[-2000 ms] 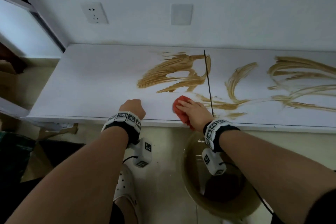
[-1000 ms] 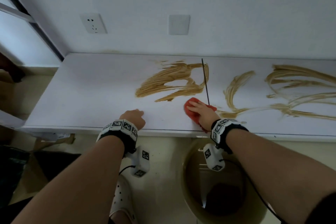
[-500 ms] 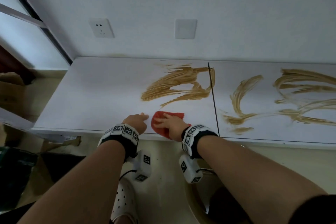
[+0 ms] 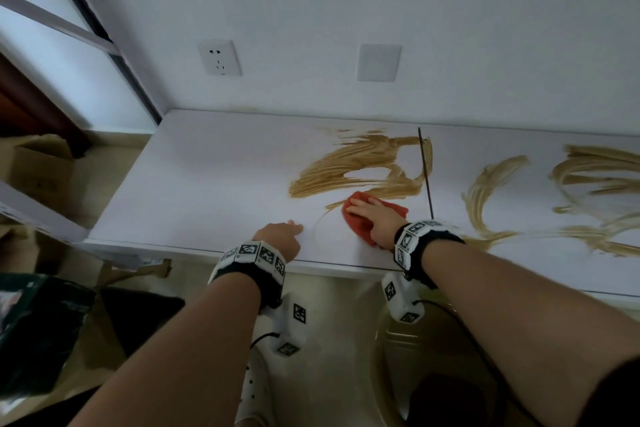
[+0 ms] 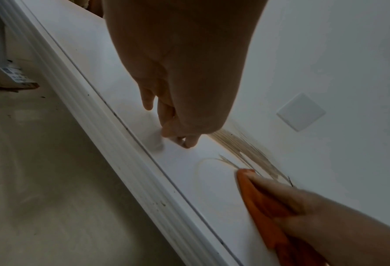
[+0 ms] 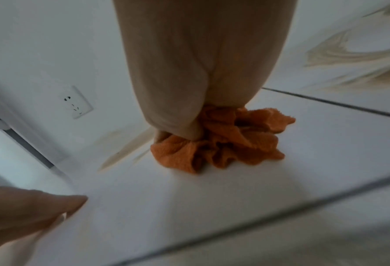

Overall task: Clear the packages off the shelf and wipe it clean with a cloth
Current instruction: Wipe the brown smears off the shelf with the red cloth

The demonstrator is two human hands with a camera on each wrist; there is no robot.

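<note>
My right hand (image 4: 375, 220) lies flat on a crumpled orange-red cloth (image 4: 360, 225), fingers stretched out straight over it and pressing it down on the long white shelf top (image 4: 214, 184). In my right wrist view the cloth (image 6: 221, 142) bunches out in folds from under my palm. The cloth sits near the front edge of the shelf, just left of the thin dark seam (image 4: 425, 173) that runs front to back across the surface, and its far edge touches the lower strokes of a big brown smear (image 4: 353, 163). A faint curved brown trace (image 4: 320, 225) arcs on the white surface just to the left of the cloth.

My left hand (image 4: 278, 241) rests near the shelf's front edge, close beside the cloth but apart from it. Its fingers (image 5: 166, 117) are curled under with the tips against the surface, and it holds nothing.

Right of the seam, more brown smears (image 4: 491, 184) spread over the shelf, reaching the picture's right edge.

On the white wall behind are a white power socket (image 4: 219, 57) and a blank white cover plate (image 4: 379, 62). Below the shelf, on the pale floor, stands a round tan basin (image 4: 391, 357) under my right forearm, and a cardboard box (image 4: 38, 163) sits off to the left.
</note>
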